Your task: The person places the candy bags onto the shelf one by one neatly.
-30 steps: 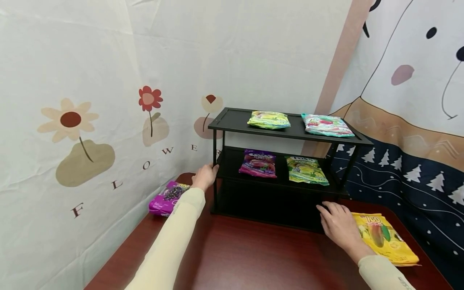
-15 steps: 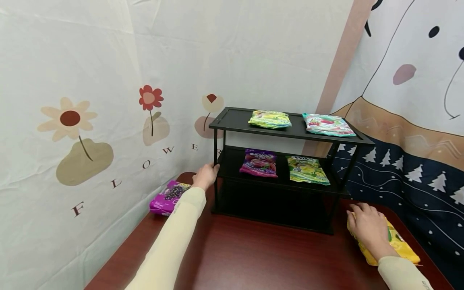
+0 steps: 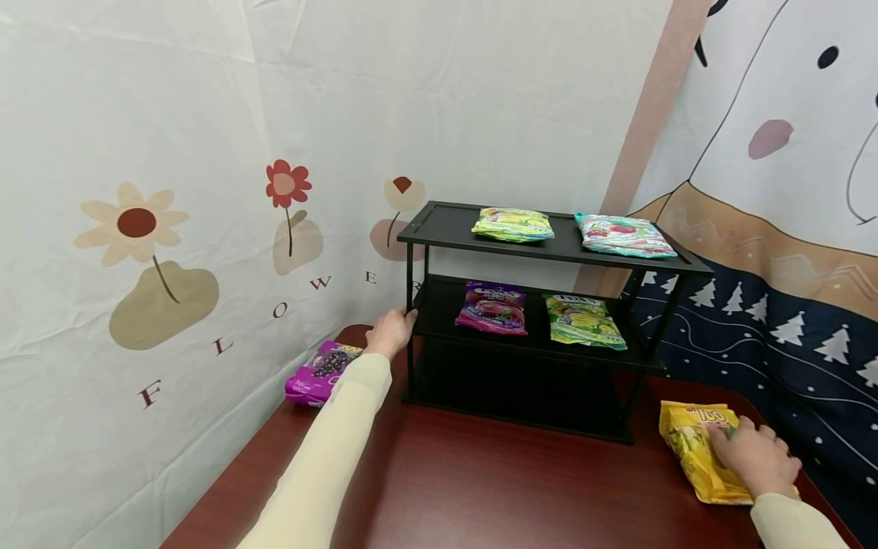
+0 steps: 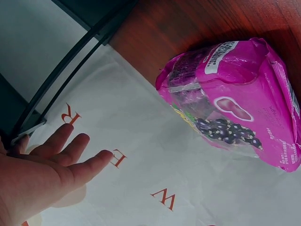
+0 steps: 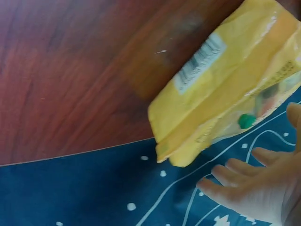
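Observation:
At the left side of the black three-tier shelf rack (image 3: 521, 335), my left hand (image 3: 391, 333) pinches the frame near the middle tier, thumb at the front post. The left wrist view shows its other fingers (image 4: 87, 167) extended loosely; the thumb contact is mostly cut off. Beside that hand lies a purple candy bag with a grape picture (image 3: 322, 374). My right hand (image 3: 757, 457) is over the right part of a yellow candy bag with a mango picture (image 3: 693, 450) on the table. In the right wrist view its fingers are spread and loosely bent, apart from the bag.
On the top tier lie a yellow-green candy bag (image 3: 512, 226) and a teal-white one (image 3: 624, 236). The middle tier holds a purple berry bag (image 3: 491, 309) and a green-yellow bag (image 3: 585, 322). A reddish-brown wooden table (image 3: 507, 488) meets fabric backdrops (image 3: 171, 76).
My right hand has moved right from the rack's front right corner, across the yellow bag to its far side. The left hand stays at the rack's left post.

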`<state>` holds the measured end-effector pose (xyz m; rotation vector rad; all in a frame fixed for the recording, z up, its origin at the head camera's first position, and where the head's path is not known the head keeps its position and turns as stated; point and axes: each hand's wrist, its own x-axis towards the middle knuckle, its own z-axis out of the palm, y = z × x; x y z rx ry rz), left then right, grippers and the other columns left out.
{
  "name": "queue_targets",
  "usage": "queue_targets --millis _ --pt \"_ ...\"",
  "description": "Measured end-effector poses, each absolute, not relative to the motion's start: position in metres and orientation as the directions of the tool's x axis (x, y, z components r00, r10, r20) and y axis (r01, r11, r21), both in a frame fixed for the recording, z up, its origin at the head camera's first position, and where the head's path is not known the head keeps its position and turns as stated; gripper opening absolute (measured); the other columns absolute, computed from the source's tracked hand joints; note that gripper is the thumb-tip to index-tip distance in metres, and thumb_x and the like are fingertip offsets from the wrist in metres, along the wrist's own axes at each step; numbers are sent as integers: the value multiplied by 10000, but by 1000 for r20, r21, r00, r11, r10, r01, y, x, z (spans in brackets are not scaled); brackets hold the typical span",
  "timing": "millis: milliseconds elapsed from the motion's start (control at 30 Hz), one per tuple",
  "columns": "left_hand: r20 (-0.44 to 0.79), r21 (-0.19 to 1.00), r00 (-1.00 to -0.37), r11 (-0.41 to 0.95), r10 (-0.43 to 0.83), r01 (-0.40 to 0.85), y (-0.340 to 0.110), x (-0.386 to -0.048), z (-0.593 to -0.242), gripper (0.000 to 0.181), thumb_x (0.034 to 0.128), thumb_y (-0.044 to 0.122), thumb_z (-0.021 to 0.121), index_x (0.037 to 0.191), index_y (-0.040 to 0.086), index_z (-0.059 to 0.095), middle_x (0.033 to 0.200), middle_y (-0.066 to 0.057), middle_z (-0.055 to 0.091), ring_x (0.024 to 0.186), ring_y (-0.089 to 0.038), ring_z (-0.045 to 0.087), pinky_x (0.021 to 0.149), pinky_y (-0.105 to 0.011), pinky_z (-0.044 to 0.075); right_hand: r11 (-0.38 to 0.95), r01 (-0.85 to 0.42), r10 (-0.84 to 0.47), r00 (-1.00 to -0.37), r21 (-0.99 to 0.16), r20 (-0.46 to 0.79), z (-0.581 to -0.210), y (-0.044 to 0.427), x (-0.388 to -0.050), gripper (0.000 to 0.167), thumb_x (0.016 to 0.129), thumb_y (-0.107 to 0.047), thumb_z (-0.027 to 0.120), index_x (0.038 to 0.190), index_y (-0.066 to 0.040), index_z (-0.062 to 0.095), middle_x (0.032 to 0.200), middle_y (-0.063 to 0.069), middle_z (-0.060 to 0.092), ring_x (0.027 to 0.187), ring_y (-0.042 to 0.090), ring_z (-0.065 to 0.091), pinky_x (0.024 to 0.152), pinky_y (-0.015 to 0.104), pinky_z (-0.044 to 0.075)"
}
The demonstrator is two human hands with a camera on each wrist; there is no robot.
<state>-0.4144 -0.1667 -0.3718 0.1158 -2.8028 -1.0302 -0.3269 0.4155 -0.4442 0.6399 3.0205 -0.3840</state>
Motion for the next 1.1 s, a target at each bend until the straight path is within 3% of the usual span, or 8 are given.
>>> queue_targets --millis 333,567,800,1100 --pt "106 653 -987 757 -124 -25 -167 -413 -371 511 1080 416 345 1519 168 430 1468 -157 492 1353 -409 417 1062 -681 225 792 519 439 -850 -321 -291 -454 421 -321 919 998 -651 198 1420 162 119 1251 494 184 1135 660 257 1030 739 172" --pt "111 653 -986 757 -123 -21 -168 -411 -369 511 1084 402 335 1521 151 423 1473 -166 483 1357 -416 411 1069 -688 217 791 518 428 -849 -326 -309 -457 421 -321 975 985 -666 245 1425 192 104 1271 472 182 1152 640 239 1037 736 161" --pt "116 655 -985 756 -127 -20 -168 -408 -368 501 1085 384 338 1505 135 450 1459 -173 497 1342 -423 426 1059 -694 228 808 510 419 -849 -294 -322 -459 419 -320 899 1007 -561 390 1395 215 157 1274 458 243 1132 599 305 1031 712 203" --pt "118 647 -985 762 -123 -18 -167 -411 -369 505 1084 399 343 1513 150 437 1464 -163 495 1341 -412 431 1060 -683 241 846 472 389 -865 -249 -318 -462 425 -321 903 1008 -572 396 1384 219 176 1257 463 287 1090 564 374 1004 708 258"
